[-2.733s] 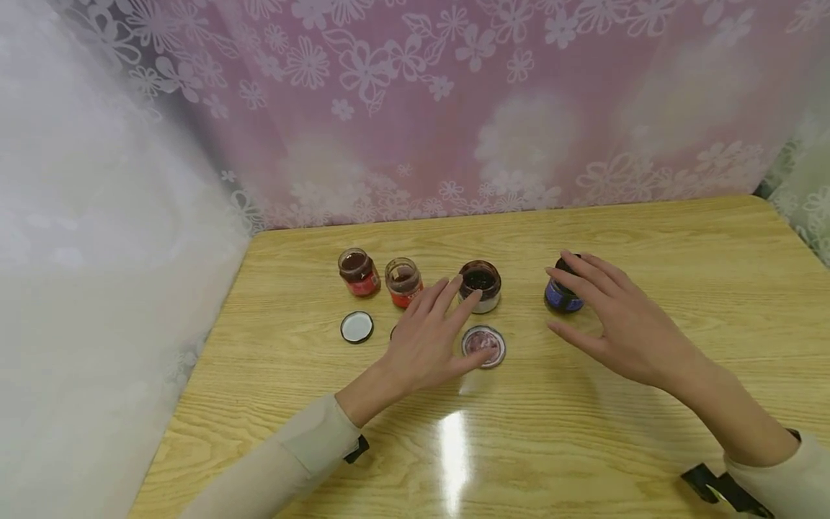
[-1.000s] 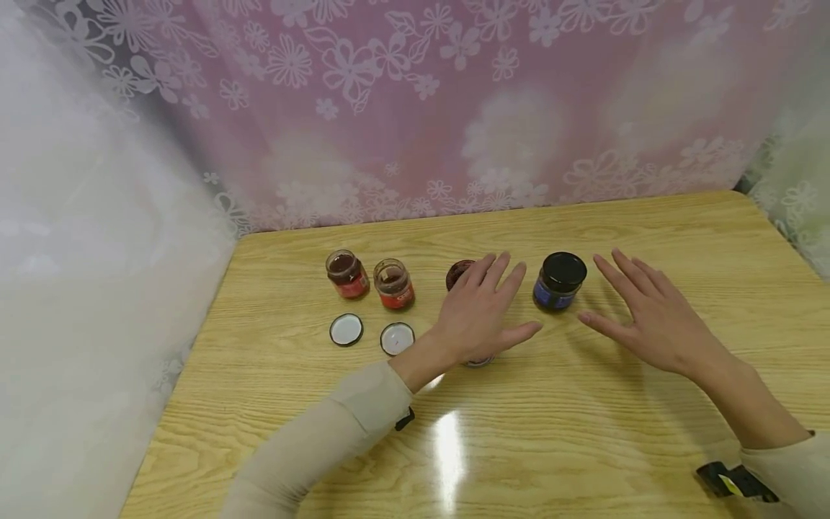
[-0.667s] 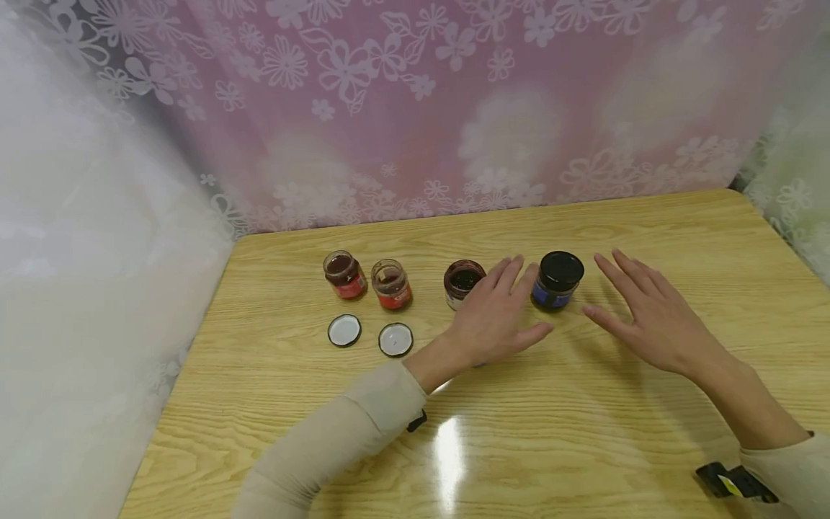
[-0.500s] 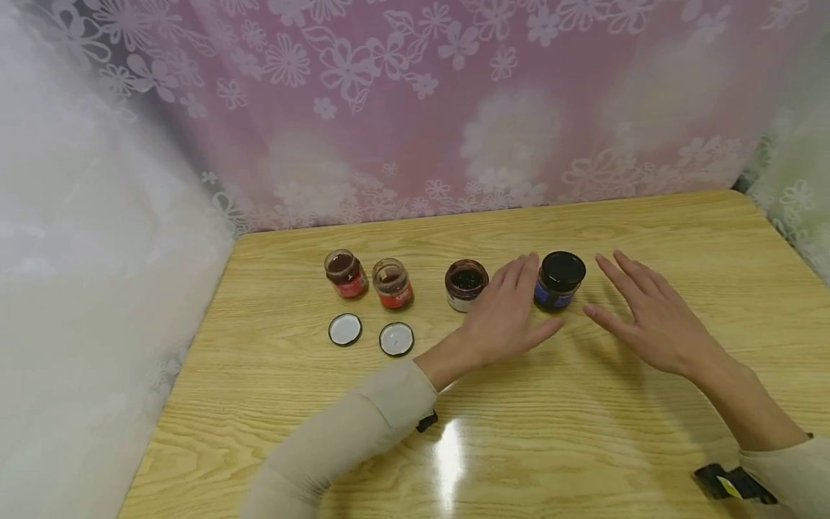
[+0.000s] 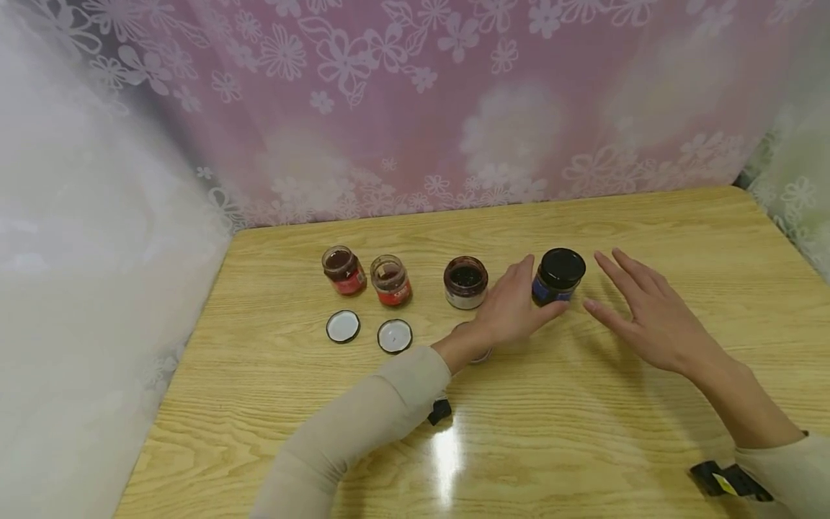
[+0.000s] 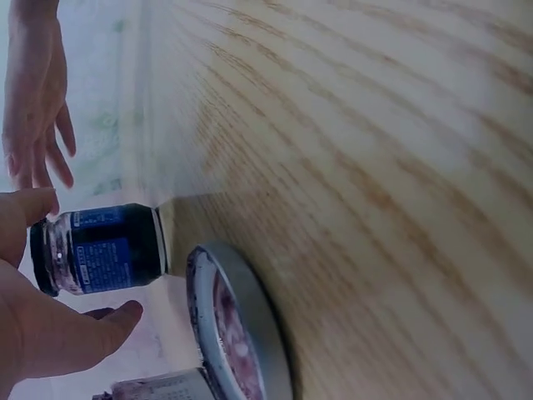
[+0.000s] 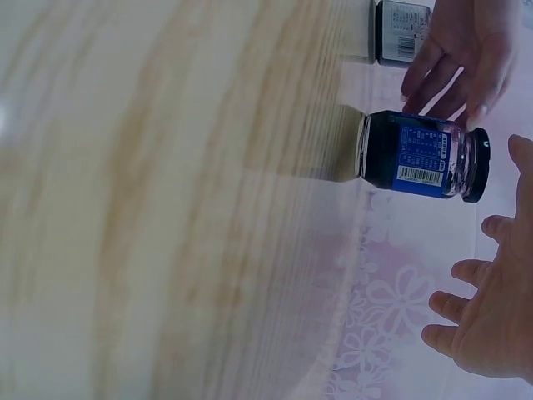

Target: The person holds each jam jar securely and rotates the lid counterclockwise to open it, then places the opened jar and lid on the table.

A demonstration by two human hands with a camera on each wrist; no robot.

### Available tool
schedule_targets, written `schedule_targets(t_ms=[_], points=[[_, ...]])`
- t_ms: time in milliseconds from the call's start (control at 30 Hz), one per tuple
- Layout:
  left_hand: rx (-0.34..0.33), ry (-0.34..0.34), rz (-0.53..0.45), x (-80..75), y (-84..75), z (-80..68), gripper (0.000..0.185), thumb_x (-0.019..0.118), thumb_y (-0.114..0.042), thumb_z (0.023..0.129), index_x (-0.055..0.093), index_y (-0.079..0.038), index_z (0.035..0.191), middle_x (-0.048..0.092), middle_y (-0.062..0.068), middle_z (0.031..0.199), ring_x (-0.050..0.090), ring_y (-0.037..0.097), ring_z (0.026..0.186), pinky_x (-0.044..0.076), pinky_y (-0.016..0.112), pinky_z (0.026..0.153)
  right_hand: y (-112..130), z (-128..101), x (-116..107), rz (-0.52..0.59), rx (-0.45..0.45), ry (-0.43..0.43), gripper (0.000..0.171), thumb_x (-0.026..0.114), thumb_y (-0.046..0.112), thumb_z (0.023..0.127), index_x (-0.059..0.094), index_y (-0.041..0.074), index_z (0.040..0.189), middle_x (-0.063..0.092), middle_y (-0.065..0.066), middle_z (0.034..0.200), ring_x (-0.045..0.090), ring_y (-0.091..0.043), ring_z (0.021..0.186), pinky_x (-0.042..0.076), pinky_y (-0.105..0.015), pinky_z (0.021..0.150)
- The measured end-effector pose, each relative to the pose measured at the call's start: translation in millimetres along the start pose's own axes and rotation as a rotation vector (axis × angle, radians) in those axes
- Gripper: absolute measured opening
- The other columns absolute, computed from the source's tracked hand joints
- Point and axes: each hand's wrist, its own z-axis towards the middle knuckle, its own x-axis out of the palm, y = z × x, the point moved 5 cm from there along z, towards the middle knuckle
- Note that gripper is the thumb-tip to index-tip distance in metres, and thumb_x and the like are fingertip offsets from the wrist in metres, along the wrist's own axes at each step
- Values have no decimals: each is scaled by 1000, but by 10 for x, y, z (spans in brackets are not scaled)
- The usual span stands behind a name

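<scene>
A jar with a black lid and blue label (image 5: 559, 268) stands upright on the table. My left hand (image 5: 509, 311) is close at its left, fingers extended, the thumb in front of the jar's lower part; contact is unclear. To the jar's right, apart from it, my right hand (image 5: 658, 328) hovers with spread fingers. In the left wrist view the blue-labelled jar (image 6: 104, 252) lies beyond the left thumb and fingers. The right wrist view shows the jar (image 7: 416, 157) between both hands. Left of the left hand stands an open dark jar (image 5: 465, 285) with a pale label.
Two open red-labelled jars (image 5: 345, 272) stand farther left on the wooden table (image 5: 272, 425). Two upturned lids (image 5: 343, 326) lie in front of them. Another lid (image 5: 481, 355) is partly hidden under the left wrist. A pink floral curtain (image 5: 415, 144) hangs behind.
My left hand has moved rightward, past the open dark jar, to beside the blue-labelled jar. My right hand has drawn back from that jar to its right side.
</scene>
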Motion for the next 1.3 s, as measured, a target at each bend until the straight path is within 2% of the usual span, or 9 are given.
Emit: schedule_targets(t_ms=[333, 433, 600, 1000, 1300], points=[[-16, -3, -161, 87, 91, 129, 85, 67, -47, 86, 26, -9, 150, 44, 3, 141, 45, 13, 125, 41, 27, 96, 6, 5, 15, 15, 18, 20, 74, 53, 39, 97, 11, 22, 155, 6, -16, 157, 10, -49, 137, 15, -71, 98], [-29, 4, -198, 106, 102, 160, 85, 68, -46, 85, 27, -10, 150, 44, 1, 141, 46, 12, 124, 41, 27, 97, 13, 11, 20, 17, 17, 18, 73, 53, 39, 97, 12, 22, 155, 7, -16, 158, 11, -49, 137, 15, -71, 98], [-11, -6, -231, 141, 120, 231, 79, 73, -41, 83, 35, -12, 146, 49, -1, 134, 49, 9, 118, 41, 24, 94, 16, 10, 33, 27, 26, 31, 72, 53, 39, 97, 13, 21, 155, 5, -15, 158, 10, -49, 137, 17, -72, 96], [-28, -10, -247, 189, 172, 350, 72, 79, -43, 77, 48, -12, 134, 58, -4, 117, 55, 6, 103, 43, 20, 87, 11, 20, 53, 40, 47, 56, 71, 50, 40, 99, 12, 21, 155, 2, -13, 158, 8, -50, 137, 17, -73, 94], [-37, -28, -159, 180, 188, 376, 67, 79, -43, 77, 50, -16, 131, 59, -6, 115, 55, 5, 102, 42, 19, 85, 29, 40, 60, 50, 37, 44, 68, 49, 39, 99, 14, 19, 155, 5, -14, 158, 11, -49, 137, 17, -71, 96]])
